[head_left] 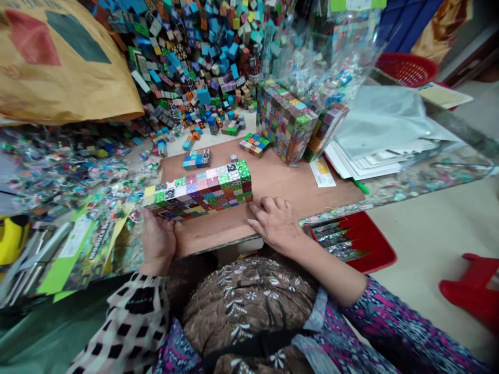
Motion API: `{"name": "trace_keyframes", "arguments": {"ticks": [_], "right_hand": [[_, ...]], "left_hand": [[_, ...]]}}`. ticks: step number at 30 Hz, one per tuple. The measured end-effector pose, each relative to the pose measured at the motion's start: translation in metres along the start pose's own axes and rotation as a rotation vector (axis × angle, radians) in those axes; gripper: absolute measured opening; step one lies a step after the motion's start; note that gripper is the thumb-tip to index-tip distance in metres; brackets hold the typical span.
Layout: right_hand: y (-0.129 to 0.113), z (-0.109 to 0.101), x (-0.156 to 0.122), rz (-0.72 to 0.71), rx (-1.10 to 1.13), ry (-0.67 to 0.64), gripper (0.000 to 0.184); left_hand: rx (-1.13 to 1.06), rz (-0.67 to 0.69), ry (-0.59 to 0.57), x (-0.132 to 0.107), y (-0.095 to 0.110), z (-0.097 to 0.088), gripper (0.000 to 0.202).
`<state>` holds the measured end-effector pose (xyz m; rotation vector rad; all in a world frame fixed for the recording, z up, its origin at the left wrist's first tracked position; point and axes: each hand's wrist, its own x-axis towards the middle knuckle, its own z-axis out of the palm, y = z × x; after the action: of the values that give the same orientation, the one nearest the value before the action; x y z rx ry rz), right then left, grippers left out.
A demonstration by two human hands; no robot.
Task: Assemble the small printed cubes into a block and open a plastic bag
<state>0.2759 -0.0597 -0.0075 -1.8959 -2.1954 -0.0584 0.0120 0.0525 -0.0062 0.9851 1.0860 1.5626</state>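
Note:
A long block of small patterned cubes (202, 189) lies across the brown board in front of me. At its left end is my left hand (158, 239), its fingers curled against the near left corner and partly hidden there. My right hand (275, 221) rests on the board just off the block's right end, fingers loosely bent and apart, with nothing in them. Behind the block are a small group of blue and white cubes (197, 159), a single loose cube (234, 157) and a flat green-topped cube group (254, 144).
A large wrapped cube block (286, 122) stands at the back right, beside clear plastic bags (382, 119). Loose cubes (210, 52) pile up behind. Left are small packets (78, 166), green cards (74, 249) and a yellow tool (13, 239). A red tray (374, 249) sits below the board's right edge.

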Motion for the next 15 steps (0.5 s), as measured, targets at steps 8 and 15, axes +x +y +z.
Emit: {"name": "trace_keyframes", "arguments": {"ticks": [8,15], "right_hand": [[0.0037,0.0046,-0.0064,-0.024,0.078,0.08,0.049],[0.0045,0.0075,-0.0041,-0.012,0.063,0.086,0.051]], "left_hand": [[0.059,-0.015,0.029,-0.0017,0.0016,0.001,0.037],[0.116,-0.03,0.075,-0.0013,-0.001,-0.0011,0.035]]}}
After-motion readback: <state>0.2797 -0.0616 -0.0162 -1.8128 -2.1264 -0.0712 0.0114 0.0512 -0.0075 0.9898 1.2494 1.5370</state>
